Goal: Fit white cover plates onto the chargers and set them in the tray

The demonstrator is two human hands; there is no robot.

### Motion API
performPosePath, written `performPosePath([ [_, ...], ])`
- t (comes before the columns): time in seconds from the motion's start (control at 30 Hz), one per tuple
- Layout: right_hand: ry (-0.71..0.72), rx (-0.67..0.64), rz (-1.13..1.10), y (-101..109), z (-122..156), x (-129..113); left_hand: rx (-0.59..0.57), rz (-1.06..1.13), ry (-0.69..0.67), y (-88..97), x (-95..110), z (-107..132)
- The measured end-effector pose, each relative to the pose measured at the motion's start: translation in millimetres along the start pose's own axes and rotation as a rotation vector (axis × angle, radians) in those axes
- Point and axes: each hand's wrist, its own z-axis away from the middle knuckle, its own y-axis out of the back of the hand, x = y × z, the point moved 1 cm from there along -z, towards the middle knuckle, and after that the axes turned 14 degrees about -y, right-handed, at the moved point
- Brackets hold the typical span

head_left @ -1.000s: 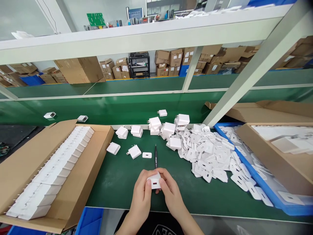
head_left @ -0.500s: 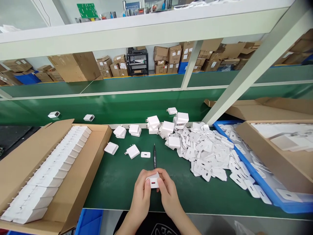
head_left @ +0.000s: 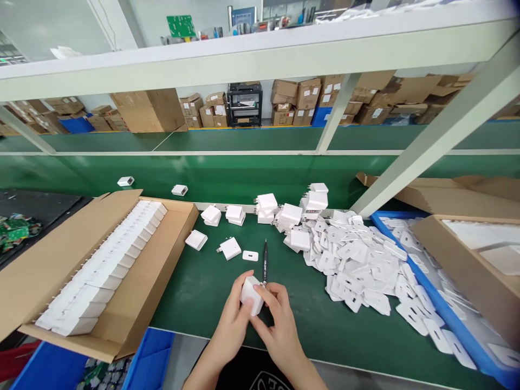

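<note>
A white plug charger [head_left: 252,296] is between my two hands, above the near edge of the green work surface. My left hand [head_left: 233,311] grips it from the left, thumb on its near face. From the right, my right hand [head_left: 276,319] holds it with the fingers bent around its side. Just beyond them lies black tweezers-like pen tool [head_left: 265,262], its tip pointing away. Left of that tool are a small white slotted cover plate [head_left: 250,255] and a charger with prongs [head_left: 229,248]. Several more chargers [head_left: 266,203] stand in stacks farther back.
A cardboard box [head_left: 162,271] with rows of chargers stands on the left. To the right spreads a heap of white cover plates [head_left: 357,260], beside a blue tray [head_left: 442,309] and another open carton [head_left: 455,260]. A slanted white post [head_left: 430,130] rises behind the heap.
The charger has been turned between my hands; its port with the red insert faced me before, and now a plain side shows. The whole view has shifted slightly left.
</note>
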Motion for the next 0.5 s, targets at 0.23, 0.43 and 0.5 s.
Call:
performPosePath([
  [0.23, 0.164, -0.275, 0.036, -1, 0, 1, -0.005, -0.026, -0.033, 33.9, 16, 17],
  [0.43, 0.303, -0.386, 0.027, 3, -2, 1, -0.016, 0.655, 0.098, 32.6, 14, 32],
  [0.5, 0.281, -0.367, 0.037, 2, -1, 2, 0.102, 0.748, 0.124, 28.3, 15, 37],
])
